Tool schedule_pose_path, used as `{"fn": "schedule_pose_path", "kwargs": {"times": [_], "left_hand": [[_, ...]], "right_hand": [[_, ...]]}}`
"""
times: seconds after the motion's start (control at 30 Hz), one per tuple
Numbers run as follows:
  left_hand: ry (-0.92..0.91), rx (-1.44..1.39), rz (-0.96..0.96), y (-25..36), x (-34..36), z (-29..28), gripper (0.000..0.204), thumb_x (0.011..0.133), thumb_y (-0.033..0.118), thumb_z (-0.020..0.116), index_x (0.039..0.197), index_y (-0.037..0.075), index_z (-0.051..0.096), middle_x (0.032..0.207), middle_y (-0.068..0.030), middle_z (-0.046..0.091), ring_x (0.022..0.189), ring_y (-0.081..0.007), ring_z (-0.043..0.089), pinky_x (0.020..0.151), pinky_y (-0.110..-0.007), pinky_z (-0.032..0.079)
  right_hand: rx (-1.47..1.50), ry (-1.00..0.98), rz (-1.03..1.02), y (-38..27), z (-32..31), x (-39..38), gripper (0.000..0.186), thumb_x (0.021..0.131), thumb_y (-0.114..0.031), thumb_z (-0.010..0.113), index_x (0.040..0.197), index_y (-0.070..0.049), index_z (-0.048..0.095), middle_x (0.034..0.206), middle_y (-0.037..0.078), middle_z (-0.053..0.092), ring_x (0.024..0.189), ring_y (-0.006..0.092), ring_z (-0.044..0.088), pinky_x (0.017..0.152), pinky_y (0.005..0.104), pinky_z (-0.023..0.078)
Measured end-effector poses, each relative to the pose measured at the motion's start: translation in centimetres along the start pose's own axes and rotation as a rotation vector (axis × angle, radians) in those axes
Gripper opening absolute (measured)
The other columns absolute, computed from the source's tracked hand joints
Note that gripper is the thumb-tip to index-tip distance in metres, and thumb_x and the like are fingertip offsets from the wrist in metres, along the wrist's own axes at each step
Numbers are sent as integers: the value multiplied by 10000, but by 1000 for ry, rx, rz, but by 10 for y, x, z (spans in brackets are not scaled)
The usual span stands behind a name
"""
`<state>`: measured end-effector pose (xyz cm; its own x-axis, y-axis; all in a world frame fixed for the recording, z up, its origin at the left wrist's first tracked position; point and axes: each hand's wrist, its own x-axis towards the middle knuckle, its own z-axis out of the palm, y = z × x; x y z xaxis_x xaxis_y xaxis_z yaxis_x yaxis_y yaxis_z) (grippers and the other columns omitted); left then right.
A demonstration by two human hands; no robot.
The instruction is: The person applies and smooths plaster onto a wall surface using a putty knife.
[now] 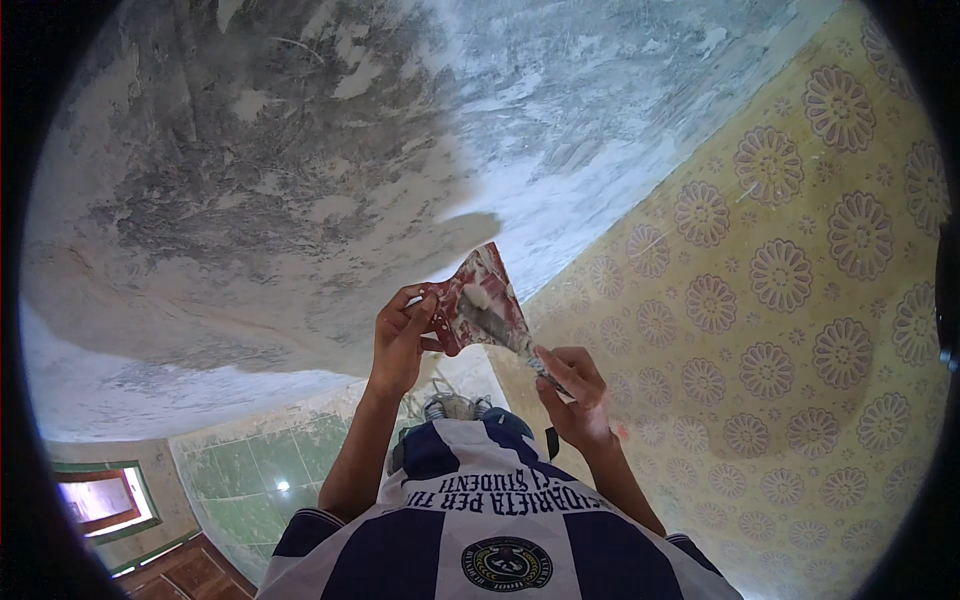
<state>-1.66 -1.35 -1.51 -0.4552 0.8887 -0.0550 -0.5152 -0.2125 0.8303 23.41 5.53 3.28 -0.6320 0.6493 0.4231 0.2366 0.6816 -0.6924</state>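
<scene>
Red plate (452,325): your left hand (402,338) clamps fingers around its edge, freeing its face
Scraper (500,328): clamped in your right hand (580,402)

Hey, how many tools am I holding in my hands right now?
2: a red, paste-smeared board in your left hand and a scraper in your right hand. No others show in either hand.

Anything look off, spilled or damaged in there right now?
The grey wall looks patchy, with uneven white over darker areas. White paste streaks the plate in the left hand, under the scraper in the right hand. I see no clear spill.
</scene>
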Motion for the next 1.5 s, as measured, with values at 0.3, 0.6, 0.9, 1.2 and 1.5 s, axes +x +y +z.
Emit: {"fn": "schedule_pose_path", "kwargs": {"times": [0.3, 0.6, 0.9, 1.2, 1.5], "left_hand": [[-127, -198, -165, -5, 5, -18, 238, 1023, 162, 571, 1181, -13, 607, 987, -66, 703, 692, -108, 666, 564, -249, 538], [-103, -172, -244, 1, 2, -8, 295, 1035, 177, 564, 1208, -55, 626, 853, -57, 714, 550, -75, 611, 496, -223, 484], [45, -196, -358, 9, 0, -1, 293, 1023, 151, 584, 1233, -49, 623, 907, -21, 722, 623, -34, 619, 531, -205, 482], [-83, -170, -268, 10, 3, -14, 282, 1029, 157, 575, 1226, -39, 622, 819, -21, 688, 541, -56, 565, 465, -234, 433], [91, 27, 7, 21, -9, 0, 270, 1025, 199, 587, 1207, 1, 569, 900, -98, 724, 611, -139, 672, 517, -279, 562]], "right_hand": [[793, -158, 129, 15, -24, -3, 366, 913, -6, 656, 1278, 17, 634, 1062, 182, 704, 832, 187, 645, 716, 319, 522], [939, -213, 452, 38, -20, -5, 475, 959, -373, 636, 1167, 53, 656, 785, 165, 694, 519, 124, 510, 491, 262, 366], [998, -219, 582, 62, -13, -27, 498, 951, -402, 640, 1154, 53, 661, 783, 139, 692, 656, 190, 636, 545, 308, 430], [909, -90, 467, 74, -24, -31, 419, 988, -306, 598, 1206, 48, 653, 877, 127, 702, 636, 136, 568, 618, 261, 461], [692, -69, 505, 19, -56, -17, 290, 1046, -162, 467, 1199, 27, 626, 781, 81, 682, 577, 75, 509, 539, 234, 415]]}}
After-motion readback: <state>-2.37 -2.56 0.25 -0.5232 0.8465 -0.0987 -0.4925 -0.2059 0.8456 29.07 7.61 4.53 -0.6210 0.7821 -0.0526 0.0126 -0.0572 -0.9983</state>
